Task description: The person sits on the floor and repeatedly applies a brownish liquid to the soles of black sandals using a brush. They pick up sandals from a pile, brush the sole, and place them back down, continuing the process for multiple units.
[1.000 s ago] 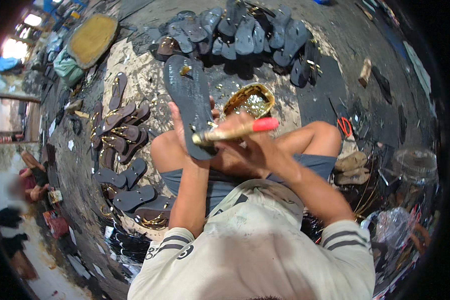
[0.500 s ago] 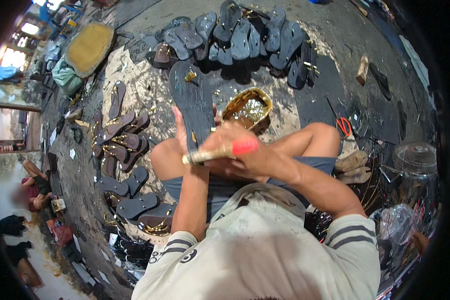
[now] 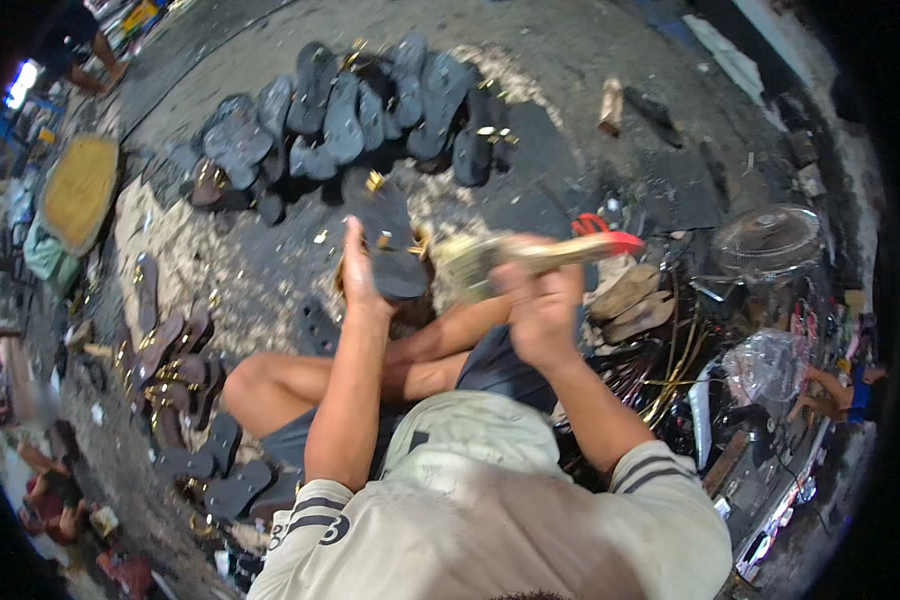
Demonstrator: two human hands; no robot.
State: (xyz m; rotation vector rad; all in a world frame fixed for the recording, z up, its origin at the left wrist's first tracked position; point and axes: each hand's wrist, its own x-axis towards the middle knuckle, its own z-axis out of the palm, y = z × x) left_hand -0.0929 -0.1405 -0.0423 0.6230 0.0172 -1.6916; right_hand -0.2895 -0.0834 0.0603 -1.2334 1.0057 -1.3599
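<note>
The left hand [image 3: 363, 278], pointing away from the body, is clamped on a sole [image 3: 398, 272]; well apart, the right hand [image 3: 542, 315] grips a brush [image 3: 570, 252] crosswise.

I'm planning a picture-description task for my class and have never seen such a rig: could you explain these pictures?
There is no machine here: a person works bare-handed. Every picture comes from a wide fisheye camera worn on the head, looking down, so straight edges bend. The left hand has its grip on a dark sandal sole; the right hand holds a brush-like tool with a red handle end, its head blurred. On the floor, dark sandals lie beyond the hands, and brown sandals lie to the left.
</note>
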